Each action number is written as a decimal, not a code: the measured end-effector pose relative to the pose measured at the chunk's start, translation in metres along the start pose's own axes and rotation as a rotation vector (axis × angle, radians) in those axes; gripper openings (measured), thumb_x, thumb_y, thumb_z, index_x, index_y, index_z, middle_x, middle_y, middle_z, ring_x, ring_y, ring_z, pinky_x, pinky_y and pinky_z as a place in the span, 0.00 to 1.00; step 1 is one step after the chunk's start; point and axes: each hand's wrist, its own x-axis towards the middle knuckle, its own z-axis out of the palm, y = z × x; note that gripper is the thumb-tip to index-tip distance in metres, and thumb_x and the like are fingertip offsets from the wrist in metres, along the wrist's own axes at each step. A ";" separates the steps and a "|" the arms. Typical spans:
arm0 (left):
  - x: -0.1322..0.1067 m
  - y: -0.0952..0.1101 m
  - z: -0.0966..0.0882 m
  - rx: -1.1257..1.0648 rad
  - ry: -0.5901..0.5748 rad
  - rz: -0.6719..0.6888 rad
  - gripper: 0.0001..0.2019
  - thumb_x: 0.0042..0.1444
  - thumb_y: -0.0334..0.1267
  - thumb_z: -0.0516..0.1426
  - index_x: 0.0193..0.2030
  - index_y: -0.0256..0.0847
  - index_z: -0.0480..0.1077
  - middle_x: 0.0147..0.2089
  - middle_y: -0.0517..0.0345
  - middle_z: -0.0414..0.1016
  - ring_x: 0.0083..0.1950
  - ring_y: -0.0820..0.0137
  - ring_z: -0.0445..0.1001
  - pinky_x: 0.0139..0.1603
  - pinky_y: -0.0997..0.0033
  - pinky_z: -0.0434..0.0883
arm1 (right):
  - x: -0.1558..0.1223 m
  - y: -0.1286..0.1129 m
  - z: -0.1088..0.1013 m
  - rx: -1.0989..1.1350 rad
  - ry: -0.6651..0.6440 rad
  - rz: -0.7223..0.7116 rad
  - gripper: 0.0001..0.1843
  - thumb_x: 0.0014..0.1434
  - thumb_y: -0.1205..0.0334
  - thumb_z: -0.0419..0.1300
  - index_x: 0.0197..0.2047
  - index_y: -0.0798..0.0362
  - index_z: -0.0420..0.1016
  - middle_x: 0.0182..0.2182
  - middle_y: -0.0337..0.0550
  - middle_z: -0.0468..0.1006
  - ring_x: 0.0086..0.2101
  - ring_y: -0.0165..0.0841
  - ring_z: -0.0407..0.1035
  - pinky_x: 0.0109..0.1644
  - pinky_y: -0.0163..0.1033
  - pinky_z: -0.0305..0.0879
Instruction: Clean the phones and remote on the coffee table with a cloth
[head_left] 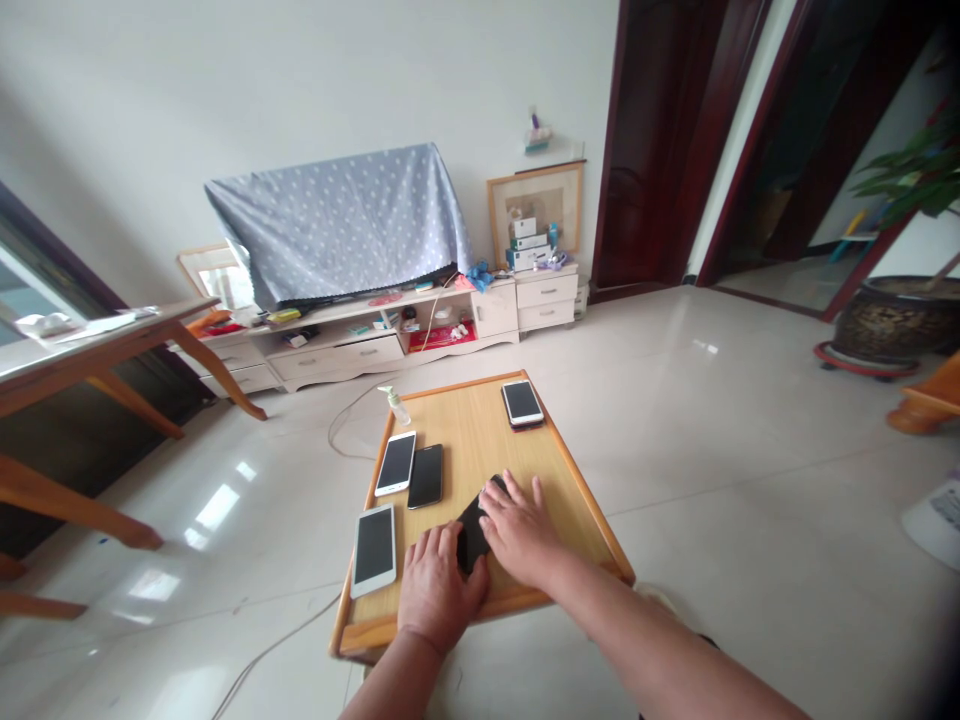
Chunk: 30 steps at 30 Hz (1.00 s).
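Note:
A black phone (472,540) lies aslant near the front of the small wooden table (480,430). My left hand (439,590) grips its lower left edge, with the thumb at the bottom end. Across its upper right part rests my right hand (521,530), fingers spread and touching the phone; my hands partly cover it. To the left are a white phone (396,463), a second dark phone (426,476) beside it, and a larger white-framed device (374,550) nearer me. At the far right corner, another white phone (523,402) sits on top of a dark one.
A pump bottle (399,406) stands at the table's far left corner. Beyond is a low white cabinet (337,360) under a blue cloth (337,225). A wooden table (180,320) is on the left, a potted plant (892,320) on the right. A cable (277,645) crosses the floor.

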 end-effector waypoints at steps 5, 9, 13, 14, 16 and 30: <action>0.001 0.001 0.001 0.001 0.002 0.000 0.17 0.61 0.40 0.55 0.56 0.42 0.68 0.51 0.51 0.75 0.54 0.58 0.72 0.57 0.57 0.66 | -0.004 -0.017 0.006 0.023 -0.032 -0.117 0.26 0.75 0.49 0.40 0.69 0.43 0.63 0.71 0.40 0.61 0.73 0.47 0.38 0.71 0.71 0.23; 0.000 0.001 0.001 0.021 0.007 -0.006 0.21 0.57 0.43 0.59 0.56 0.41 0.68 0.52 0.50 0.75 0.55 0.56 0.71 0.57 0.56 0.66 | 0.014 0.001 -0.006 -0.024 -0.032 0.108 0.28 0.74 0.51 0.39 0.71 0.45 0.60 0.72 0.42 0.56 0.73 0.49 0.32 0.69 0.74 0.22; 0.001 0.001 0.000 0.027 0.010 -0.009 0.21 0.57 0.44 0.59 0.56 0.41 0.68 0.52 0.49 0.75 0.55 0.56 0.71 0.57 0.56 0.66 | 0.013 0.002 -0.006 -0.047 -0.029 0.152 0.30 0.74 0.51 0.38 0.73 0.50 0.58 0.73 0.47 0.54 0.73 0.48 0.32 0.70 0.72 0.19; 0.001 0.001 0.000 0.026 0.010 -0.010 0.21 0.58 0.44 0.58 0.56 0.40 0.68 0.52 0.49 0.75 0.54 0.56 0.71 0.57 0.56 0.66 | 0.009 -0.003 -0.003 -0.039 -0.031 0.113 0.30 0.74 0.51 0.38 0.73 0.50 0.57 0.73 0.47 0.54 0.73 0.47 0.33 0.70 0.71 0.19; 0.001 0.001 0.000 0.019 0.010 -0.014 0.18 0.60 0.42 0.56 0.56 0.41 0.68 0.52 0.49 0.76 0.54 0.57 0.72 0.57 0.56 0.66 | 0.000 -0.013 0.002 -0.011 -0.044 0.004 0.30 0.74 0.49 0.38 0.73 0.49 0.57 0.73 0.46 0.56 0.73 0.46 0.37 0.71 0.69 0.19; 0.003 -0.008 -0.001 -0.064 -0.002 -0.011 0.22 0.60 0.41 0.57 0.60 0.42 0.68 0.62 0.47 0.73 0.64 0.56 0.68 0.64 0.50 0.64 | 0.001 -0.004 -0.003 -0.045 0.078 0.089 0.27 0.73 0.56 0.44 0.72 0.51 0.59 0.71 0.49 0.59 0.73 0.47 0.39 0.72 0.68 0.23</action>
